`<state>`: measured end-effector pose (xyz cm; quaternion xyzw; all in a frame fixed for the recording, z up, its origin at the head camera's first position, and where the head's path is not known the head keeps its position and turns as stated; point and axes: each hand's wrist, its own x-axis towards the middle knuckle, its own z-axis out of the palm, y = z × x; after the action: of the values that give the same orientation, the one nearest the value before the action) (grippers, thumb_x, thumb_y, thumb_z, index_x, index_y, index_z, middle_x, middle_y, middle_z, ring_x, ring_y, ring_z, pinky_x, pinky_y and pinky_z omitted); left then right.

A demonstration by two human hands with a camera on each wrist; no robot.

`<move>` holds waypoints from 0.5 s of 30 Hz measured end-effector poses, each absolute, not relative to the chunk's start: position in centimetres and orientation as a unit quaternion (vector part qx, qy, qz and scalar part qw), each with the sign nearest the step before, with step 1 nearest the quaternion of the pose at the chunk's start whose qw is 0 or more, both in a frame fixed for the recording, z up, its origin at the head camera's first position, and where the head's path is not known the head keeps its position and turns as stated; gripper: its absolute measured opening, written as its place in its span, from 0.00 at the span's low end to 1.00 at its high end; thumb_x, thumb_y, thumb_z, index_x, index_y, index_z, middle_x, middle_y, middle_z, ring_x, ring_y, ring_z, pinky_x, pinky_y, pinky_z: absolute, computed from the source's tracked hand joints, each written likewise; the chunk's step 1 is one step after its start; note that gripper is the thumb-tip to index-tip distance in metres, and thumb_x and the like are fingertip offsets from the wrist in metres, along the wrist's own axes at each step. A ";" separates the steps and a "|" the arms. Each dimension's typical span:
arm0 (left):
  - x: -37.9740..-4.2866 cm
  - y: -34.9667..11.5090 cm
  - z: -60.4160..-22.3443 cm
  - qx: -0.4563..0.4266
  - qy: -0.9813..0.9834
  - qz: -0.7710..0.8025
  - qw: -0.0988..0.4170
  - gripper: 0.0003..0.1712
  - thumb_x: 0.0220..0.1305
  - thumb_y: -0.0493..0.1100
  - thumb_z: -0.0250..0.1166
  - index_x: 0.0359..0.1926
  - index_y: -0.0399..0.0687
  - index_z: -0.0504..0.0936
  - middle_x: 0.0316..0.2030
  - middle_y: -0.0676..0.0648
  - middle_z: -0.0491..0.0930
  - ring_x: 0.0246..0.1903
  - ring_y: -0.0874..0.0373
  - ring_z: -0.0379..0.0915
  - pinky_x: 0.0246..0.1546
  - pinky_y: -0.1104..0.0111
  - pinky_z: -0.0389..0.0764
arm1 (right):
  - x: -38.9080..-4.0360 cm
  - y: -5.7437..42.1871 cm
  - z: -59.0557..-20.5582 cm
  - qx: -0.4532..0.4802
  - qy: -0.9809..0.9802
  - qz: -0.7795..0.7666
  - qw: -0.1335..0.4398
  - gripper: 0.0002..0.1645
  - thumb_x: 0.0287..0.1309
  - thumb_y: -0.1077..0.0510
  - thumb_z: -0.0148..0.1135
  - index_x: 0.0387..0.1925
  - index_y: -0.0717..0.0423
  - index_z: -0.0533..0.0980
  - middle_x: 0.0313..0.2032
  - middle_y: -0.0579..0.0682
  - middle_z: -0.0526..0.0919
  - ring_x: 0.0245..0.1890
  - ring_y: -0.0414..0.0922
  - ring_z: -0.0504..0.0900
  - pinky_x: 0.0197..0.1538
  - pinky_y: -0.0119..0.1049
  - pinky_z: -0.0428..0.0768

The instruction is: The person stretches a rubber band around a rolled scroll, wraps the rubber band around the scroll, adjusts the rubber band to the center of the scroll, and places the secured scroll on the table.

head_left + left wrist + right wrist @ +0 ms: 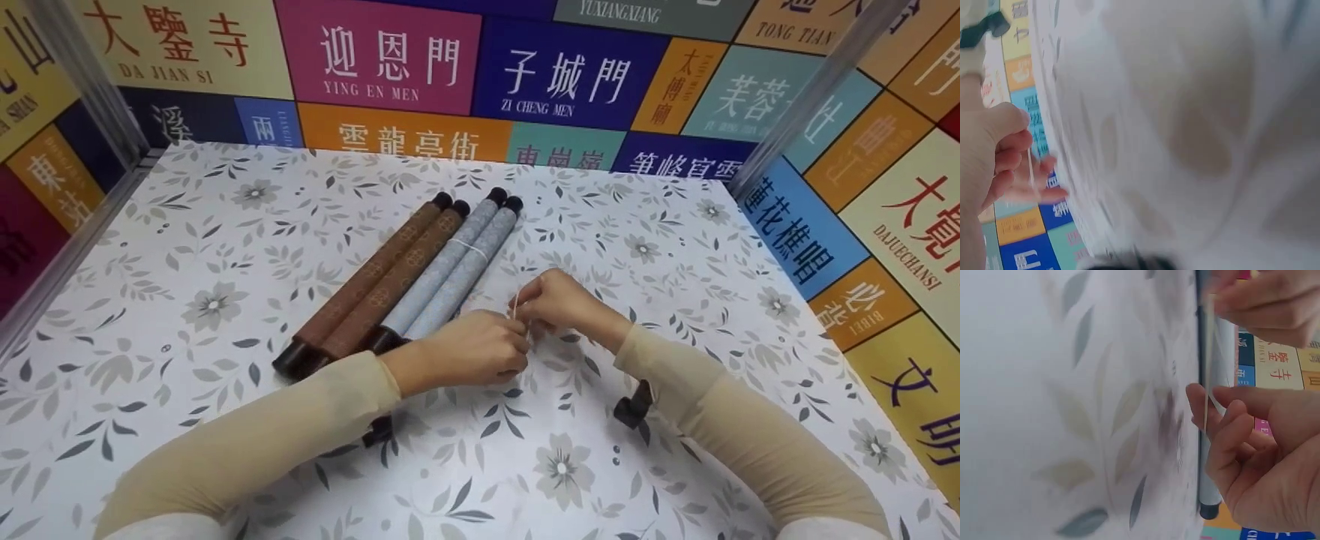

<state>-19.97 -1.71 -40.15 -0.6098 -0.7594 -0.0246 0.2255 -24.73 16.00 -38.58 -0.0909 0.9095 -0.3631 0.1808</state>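
Note:
A thin white band is stretched between my two hands. My left hand holds one end in curled fingers, just right of the scrolls' near ends. On the other side, my right hand has the band looped at its bent fingers; in the right wrist view the pale band runs from one hand to the other. Two light blue patterned scrolls with black end knobs lie side by side, with a white tie across them. Against their left lie two brown scrolls, also black-ended; my left forearm partly hides the near ends.
A white table cover with grey flowers and leaves lies under everything. Colourful panels with lettering stand behind and at both sides. A metal post rises at the back right corner. A dark wrist mount hangs beneath the right sleeve.

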 end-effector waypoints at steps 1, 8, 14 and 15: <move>-19.8 -1.6 -40.1 -0.610 -0.760 -0.021 0.223 0.09 0.51 0.43 0.62 0.17 0.57 0.77 0.23 0.59 0.78 0.29 0.62 0.74 0.30 0.72 0.77 | -24.8 15.9 -38.6 -0.070 0.899 -0.392 0.182 0.11 0.47 0.64 0.64 0.35 0.64 0.83 0.29 0.57 0.87 0.14 0.34 0.75 0.19 0.26 0.73; -19.8 -1.4 -40.3 -0.595 -0.773 -0.033 0.216 0.09 0.53 0.44 0.62 0.18 0.57 0.76 0.24 0.59 0.78 0.28 0.63 0.72 0.29 0.72 0.76 | -24.7 14.8 -38.9 -0.005 0.853 -0.500 0.151 0.17 0.48 0.64 0.66 0.41 0.70 0.80 0.47 0.60 0.84 0.29 0.35 0.82 0.32 0.25 0.79; -19.8 -1.4 -40.5 -0.590 -0.776 -0.046 0.217 0.08 0.53 0.43 0.62 0.19 0.56 0.77 0.24 0.58 0.79 0.28 0.63 0.73 0.29 0.72 0.77 | -24.4 14.2 -38.8 -0.001 0.827 -0.540 0.160 0.24 0.52 0.66 0.61 0.51 0.74 0.72 0.54 0.65 0.77 0.34 0.40 0.81 0.46 0.39 0.81; -19.7 -1.4 -40.5 -0.589 -0.777 -0.046 0.216 0.08 0.53 0.44 0.62 0.19 0.56 0.78 0.25 0.58 0.79 0.28 0.63 0.73 0.29 0.72 0.77 | -24.4 14.3 -38.8 -0.014 0.836 -0.525 0.156 0.24 0.51 0.66 0.61 0.50 0.73 0.73 0.55 0.65 0.77 0.36 0.41 0.81 0.46 0.39 0.81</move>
<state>-19.70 -1.44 -40.48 -0.5892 -0.7772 -0.0459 0.2161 -24.37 14.25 -38.79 -0.0142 0.8364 -0.5251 0.1562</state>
